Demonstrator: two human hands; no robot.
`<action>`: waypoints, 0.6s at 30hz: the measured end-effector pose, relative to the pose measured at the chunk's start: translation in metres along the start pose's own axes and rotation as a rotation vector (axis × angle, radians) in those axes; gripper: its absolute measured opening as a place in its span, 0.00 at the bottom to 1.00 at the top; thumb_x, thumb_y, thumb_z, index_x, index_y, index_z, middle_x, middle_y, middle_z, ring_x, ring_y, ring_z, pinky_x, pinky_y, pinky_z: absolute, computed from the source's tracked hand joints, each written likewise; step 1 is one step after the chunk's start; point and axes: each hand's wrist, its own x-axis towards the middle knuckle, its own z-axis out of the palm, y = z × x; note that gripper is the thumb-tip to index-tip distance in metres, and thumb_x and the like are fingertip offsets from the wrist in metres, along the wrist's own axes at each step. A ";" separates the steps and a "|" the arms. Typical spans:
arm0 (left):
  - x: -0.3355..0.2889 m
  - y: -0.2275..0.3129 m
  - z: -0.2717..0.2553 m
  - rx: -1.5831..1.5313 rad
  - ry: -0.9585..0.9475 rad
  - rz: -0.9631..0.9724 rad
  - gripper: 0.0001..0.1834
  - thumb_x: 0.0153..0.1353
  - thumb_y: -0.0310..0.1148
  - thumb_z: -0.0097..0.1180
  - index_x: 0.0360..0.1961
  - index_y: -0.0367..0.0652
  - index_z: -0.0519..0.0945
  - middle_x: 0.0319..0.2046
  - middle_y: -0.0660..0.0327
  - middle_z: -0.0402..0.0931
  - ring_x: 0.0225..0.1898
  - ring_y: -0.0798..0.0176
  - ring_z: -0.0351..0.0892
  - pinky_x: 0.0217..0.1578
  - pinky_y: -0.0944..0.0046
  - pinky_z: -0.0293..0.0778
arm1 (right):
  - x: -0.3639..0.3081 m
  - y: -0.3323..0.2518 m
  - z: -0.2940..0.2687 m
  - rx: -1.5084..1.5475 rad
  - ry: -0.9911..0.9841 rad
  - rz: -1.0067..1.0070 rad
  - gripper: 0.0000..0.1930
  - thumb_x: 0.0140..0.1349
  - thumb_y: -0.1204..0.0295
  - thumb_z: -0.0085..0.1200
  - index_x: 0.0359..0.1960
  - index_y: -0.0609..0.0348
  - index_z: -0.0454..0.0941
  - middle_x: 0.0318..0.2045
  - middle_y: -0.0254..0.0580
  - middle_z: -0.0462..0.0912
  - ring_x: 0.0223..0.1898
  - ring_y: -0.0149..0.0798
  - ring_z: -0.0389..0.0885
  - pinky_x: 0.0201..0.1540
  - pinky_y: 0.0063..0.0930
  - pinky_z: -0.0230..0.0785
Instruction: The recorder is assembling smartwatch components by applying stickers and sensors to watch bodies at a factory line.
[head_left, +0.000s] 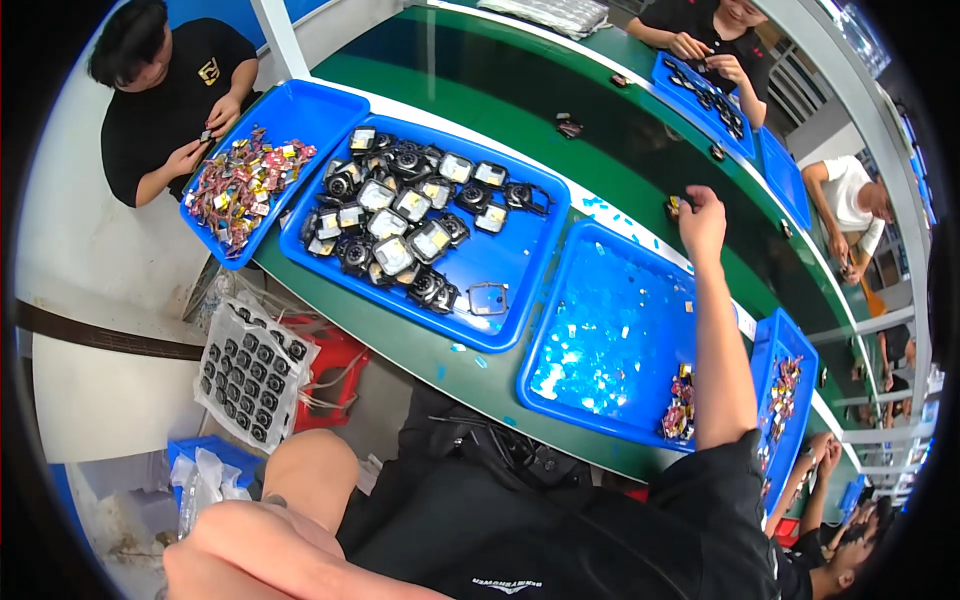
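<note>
My right hand point(704, 225) reaches out over the green conveyor belt point(480, 110), its fingers curled and closed at a small dark part with yellow on it point(673, 208). Below that arm is a blue tray point(590, 405) scattered with small bright blue pieces of film. A pile of small red-and-yellow parts point(679, 405) lies in its near right corner, partly behind my forearm. Of my left side, only bare skin low in the picture, probably the bent left arm point(290, 560), shows; I cannot make out the hand.
Left of it, a blue tray point(545, 300) holds black housings with pale square faces point(395, 255). Farther left, another tray point(290, 95) holds red-and-yellow parts beside a co-worker point(150, 110). A moulded tray of black parts point(250, 375) stands low near a red stool point(335, 375). Co-workers sit across the belt.
</note>
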 end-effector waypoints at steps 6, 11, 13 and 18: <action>-0.001 -0.002 0.000 0.122 0.119 -0.043 0.17 0.59 0.29 0.58 0.47 0.44 0.67 0.36 0.64 0.76 0.34 0.61 0.76 0.36 0.62 0.76 | -0.082 -0.174 0.011 -0.005 -0.478 -0.576 0.16 0.46 0.70 0.68 0.38 0.59 0.83 0.39 0.51 0.78 0.47 0.52 0.75 0.53 0.40 0.70; -0.038 -0.067 -0.027 -0.192 0.246 0.294 0.04 0.58 0.20 0.52 0.35 0.35 0.76 0.29 0.48 0.83 0.29 0.53 0.84 0.29 0.61 0.81 | -0.094 -0.186 0.024 -0.030 -0.427 -0.527 0.12 0.46 0.72 0.67 0.34 0.59 0.81 0.39 0.49 0.79 0.46 0.51 0.75 0.50 0.43 0.70; -0.061 -0.101 0.005 -0.356 0.578 0.136 0.06 0.61 0.19 0.49 0.39 0.33 0.75 0.25 0.47 0.81 0.25 0.55 0.82 0.29 0.63 0.80 | -0.090 -0.172 0.021 -0.048 -0.431 -0.471 0.11 0.46 0.73 0.66 0.32 0.59 0.81 0.39 0.48 0.79 0.46 0.50 0.75 0.49 0.43 0.70; -0.137 -0.130 0.018 -0.327 0.707 -0.482 0.10 0.66 0.21 0.47 0.45 0.28 0.76 0.28 0.48 0.81 0.24 0.61 0.81 0.29 0.67 0.78 | -0.095 -0.186 0.017 -0.044 -0.504 -0.442 0.08 0.47 0.71 0.66 0.28 0.58 0.80 0.38 0.46 0.78 0.47 0.50 0.74 0.50 0.45 0.67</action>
